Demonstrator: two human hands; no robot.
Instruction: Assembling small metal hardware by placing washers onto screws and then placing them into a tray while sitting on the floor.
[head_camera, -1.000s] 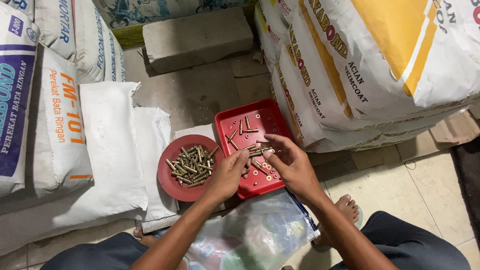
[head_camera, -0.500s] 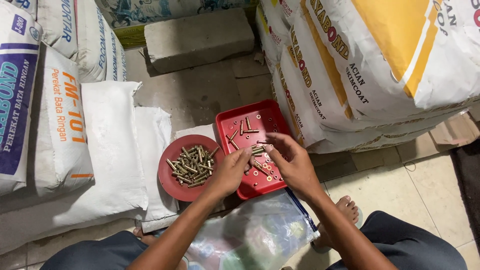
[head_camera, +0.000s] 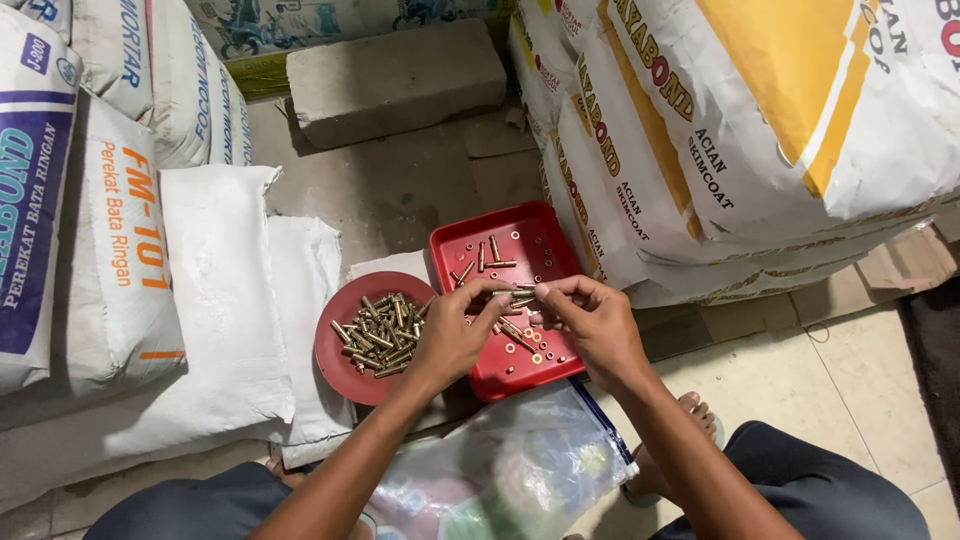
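Head view: left hand (head_camera: 452, 338) and right hand (head_camera: 592, 325) pinch one brass bolt (head_camera: 515, 294) together above the red tray (head_camera: 545, 240).

Both hands' grip hides the small brass piece (head_camera: 520, 295) between them.

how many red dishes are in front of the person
2. A round red plastic plate heaped with brass-coloured bolts sits left. A square red plastic tray of scattered bolts and washers sits right, partly covered by both hands.
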